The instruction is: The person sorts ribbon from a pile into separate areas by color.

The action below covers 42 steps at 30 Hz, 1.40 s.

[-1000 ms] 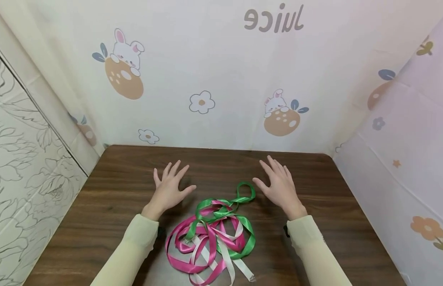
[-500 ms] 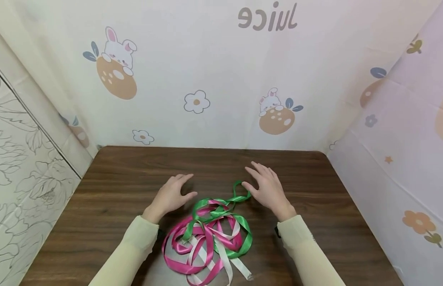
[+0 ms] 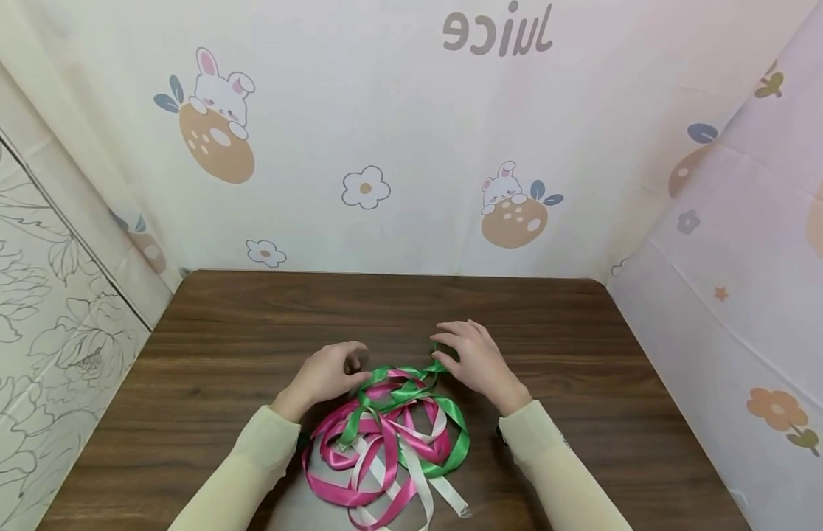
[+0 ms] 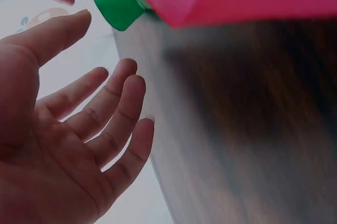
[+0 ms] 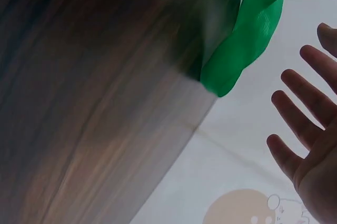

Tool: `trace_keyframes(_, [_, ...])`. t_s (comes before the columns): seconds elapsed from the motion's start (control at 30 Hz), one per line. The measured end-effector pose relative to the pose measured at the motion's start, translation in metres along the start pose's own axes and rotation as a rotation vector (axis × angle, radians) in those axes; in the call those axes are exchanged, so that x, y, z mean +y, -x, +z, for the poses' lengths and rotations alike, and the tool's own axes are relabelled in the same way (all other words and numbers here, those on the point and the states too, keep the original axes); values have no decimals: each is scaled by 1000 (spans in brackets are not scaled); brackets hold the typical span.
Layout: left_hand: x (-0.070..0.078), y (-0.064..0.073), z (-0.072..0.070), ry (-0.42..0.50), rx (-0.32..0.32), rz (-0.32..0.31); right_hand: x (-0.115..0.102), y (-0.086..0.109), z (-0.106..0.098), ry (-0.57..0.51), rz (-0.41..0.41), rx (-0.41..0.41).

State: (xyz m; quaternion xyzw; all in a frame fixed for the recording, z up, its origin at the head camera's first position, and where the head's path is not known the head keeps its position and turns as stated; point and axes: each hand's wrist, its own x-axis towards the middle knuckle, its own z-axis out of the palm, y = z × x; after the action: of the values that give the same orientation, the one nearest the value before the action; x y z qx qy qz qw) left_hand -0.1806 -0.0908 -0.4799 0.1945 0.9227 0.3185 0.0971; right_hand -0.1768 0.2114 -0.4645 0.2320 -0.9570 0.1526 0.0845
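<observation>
A loose tangle of satin ribbons lies near the front middle of the table: a green ribbon (image 3: 462, 442), a pink ribbon (image 3: 332, 493) and a white ribbon (image 3: 449, 495). My left hand (image 3: 321, 376) is at the tangle's upper left, thumb tip close to the green and pink loops. In the left wrist view its fingers are spread and relaxed, with nothing in the palm. At the upper right, my right hand (image 3: 476, 360) reaches over the green loop and partly hides it. The right wrist view shows those fingers loosely extended, apart from the green ribbon (image 5: 258, 27).
The dark wood-grain table (image 3: 219, 332) runs back to a white curtain (image 3: 411, 133) printed with rabbits and flowers. A similar printed curtain (image 3: 723, 251) hangs at the right, and a panel with line-drawn flowers (image 3: 46, 310) stands on the left.
Both hands have come closer together and down toward the ribbons, their fingers less spread than before. The right hand now covers part of the green loop; the ribbons lie as they did.
</observation>
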Motion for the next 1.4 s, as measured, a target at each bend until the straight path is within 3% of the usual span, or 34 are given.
trace_keyframes(0.4, [3,0,8,-4,-60,23,-15,-8,15,-67,17,-115])
trace_keyframes(0.83, [9,-7,6,18,13,38,-30,-19,20,-273,-2,-153])
trace_keyframes(1.07, [19,-11,1,35,61,71,-33,-20,21,-214,-55,-95])
trace_keyframes(1.27, [26,-11,-4,51,97,108,-36,-21,23,-85,-146,1])
trace_keyframes(1.4, [31,-11,-6,67,106,117,-36,-22,24,-61,-167,72])
